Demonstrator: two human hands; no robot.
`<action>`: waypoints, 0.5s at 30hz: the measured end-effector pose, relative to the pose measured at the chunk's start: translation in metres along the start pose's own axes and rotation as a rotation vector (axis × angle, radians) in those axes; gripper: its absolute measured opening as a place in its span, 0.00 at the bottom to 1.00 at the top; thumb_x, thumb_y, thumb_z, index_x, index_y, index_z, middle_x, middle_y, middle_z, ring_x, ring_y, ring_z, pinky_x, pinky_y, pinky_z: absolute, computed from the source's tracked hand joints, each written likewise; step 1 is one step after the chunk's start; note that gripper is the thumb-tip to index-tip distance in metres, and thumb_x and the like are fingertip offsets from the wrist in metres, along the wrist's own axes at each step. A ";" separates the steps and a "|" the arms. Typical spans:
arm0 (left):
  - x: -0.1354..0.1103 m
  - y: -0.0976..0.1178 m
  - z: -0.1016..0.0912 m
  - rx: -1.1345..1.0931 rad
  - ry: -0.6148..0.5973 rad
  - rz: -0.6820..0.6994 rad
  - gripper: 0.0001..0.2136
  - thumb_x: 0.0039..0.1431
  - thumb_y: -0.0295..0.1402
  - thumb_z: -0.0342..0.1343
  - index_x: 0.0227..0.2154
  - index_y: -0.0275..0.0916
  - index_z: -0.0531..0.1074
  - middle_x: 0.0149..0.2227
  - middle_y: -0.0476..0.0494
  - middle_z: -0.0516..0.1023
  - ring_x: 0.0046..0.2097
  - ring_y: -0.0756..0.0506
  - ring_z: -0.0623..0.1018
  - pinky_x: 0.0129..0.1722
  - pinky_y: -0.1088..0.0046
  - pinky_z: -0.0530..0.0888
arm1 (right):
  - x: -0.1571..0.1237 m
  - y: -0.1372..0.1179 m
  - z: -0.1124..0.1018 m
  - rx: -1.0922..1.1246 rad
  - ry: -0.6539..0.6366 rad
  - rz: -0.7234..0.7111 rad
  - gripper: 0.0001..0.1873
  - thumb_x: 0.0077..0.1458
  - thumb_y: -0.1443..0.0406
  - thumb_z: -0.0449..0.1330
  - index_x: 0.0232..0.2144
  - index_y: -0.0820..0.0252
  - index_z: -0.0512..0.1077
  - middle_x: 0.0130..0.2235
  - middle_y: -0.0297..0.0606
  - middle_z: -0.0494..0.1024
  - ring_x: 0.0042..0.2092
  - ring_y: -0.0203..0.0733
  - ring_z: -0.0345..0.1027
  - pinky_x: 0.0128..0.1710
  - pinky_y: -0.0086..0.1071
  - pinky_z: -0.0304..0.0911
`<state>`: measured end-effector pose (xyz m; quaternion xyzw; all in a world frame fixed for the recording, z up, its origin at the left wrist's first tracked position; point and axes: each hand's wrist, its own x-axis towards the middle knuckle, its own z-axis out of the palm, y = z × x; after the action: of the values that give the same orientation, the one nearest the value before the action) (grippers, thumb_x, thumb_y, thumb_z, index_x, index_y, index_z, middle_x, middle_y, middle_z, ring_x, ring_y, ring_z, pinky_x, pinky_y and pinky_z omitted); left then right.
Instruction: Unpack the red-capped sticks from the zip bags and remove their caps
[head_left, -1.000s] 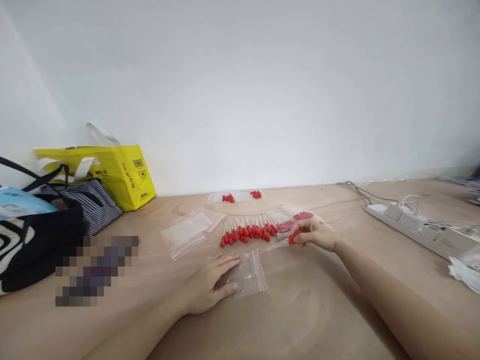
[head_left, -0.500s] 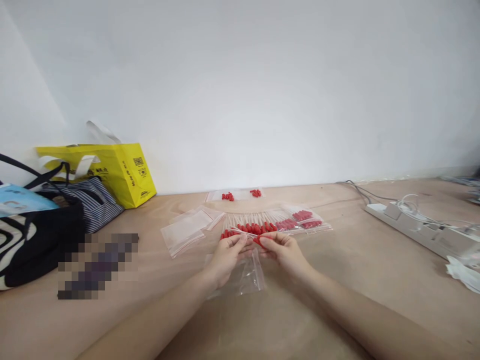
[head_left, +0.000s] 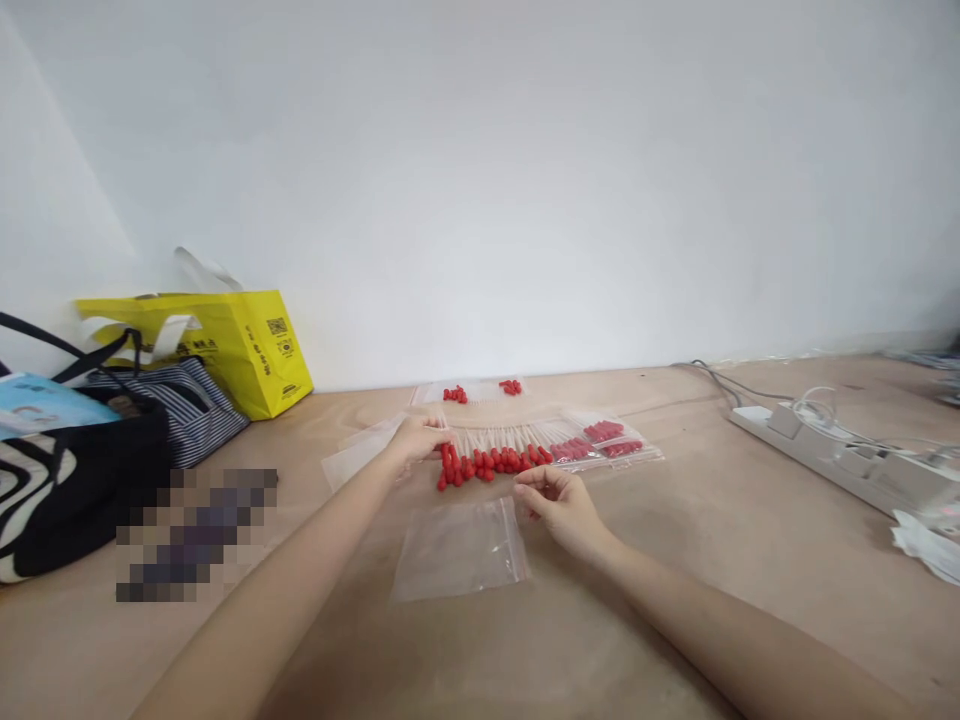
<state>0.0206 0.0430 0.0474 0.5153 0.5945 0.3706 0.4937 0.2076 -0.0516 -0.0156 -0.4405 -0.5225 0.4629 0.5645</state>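
Note:
A row of thin pale sticks with red tips lies fanned out on the table, red ends toward me. My left hand is at the row's left end, its fingers closed around the shafts of red-tipped sticks; the fingertips are partly hidden. Just below the row's right part is my right hand, thumb and forefinger pinched together. Whatever lies in that pinch, if anything, is too small to tell. Beside it, a clear zip bag lies flat, with its zip edge near my right fingers.
Filled bags of red-tipped sticks lie at the row's right, another bag behind. Flat bags are under my left forearm. A yellow bag and dark tote stand left; a power strip with cables lies right.
My hands have parted. The left moved up and left from the middle to the row's end with red-tipped sticks; the right stayed nearly in place and no longer shows a red tip.

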 end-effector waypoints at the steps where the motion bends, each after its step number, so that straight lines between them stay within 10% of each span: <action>1: 0.008 0.002 -0.003 0.053 -0.009 -0.034 0.09 0.44 0.30 0.62 0.27 0.32 0.69 0.24 0.50 0.73 0.27 0.50 0.74 0.30 0.74 0.71 | 0.002 0.002 -0.002 -0.018 0.000 -0.004 0.16 0.37 0.55 0.61 0.25 0.62 0.68 0.19 0.29 0.67 0.20 0.30 0.58 0.21 0.27 0.56; 6: 0.029 -0.001 0.004 0.252 -0.104 -0.165 0.13 0.58 0.34 0.48 0.45 0.35 0.64 0.45 0.42 0.68 0.42 0.46 0.71 0.40 0.62 0.71 | 0.007 0.007 -0.012 -0.074 -0.003 0.008 0.13 0.38 0.58 0.60 0.25 0.61 0.67 0.17 0.27 0.64 0.20 0.30 0.56 0.21 0.26 0.53; 15: 0.036 -0.006 0.015 0.457 -0.118 -0.138 0.13 0.58 0.35 0.49 0.45 0.36 0.64 0.45 0.42 0.68 0.43 0.45 0.71 0.40 0.62 0.71 | 0.009 0.011 -0.016 -0.129 -0.024 0.005 0.10 0.39 0.61 0.58 0.24 0.62 0.67 0.18 0.28 0.63 0.21 0.30 0.55 0.21 0.26 0.52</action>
<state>0.0338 0.0762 0.0306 0.5923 0.6669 0.1611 0.4225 0.2234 -0.0405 -0.0256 -0.4718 -0.5566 0.4350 0.5276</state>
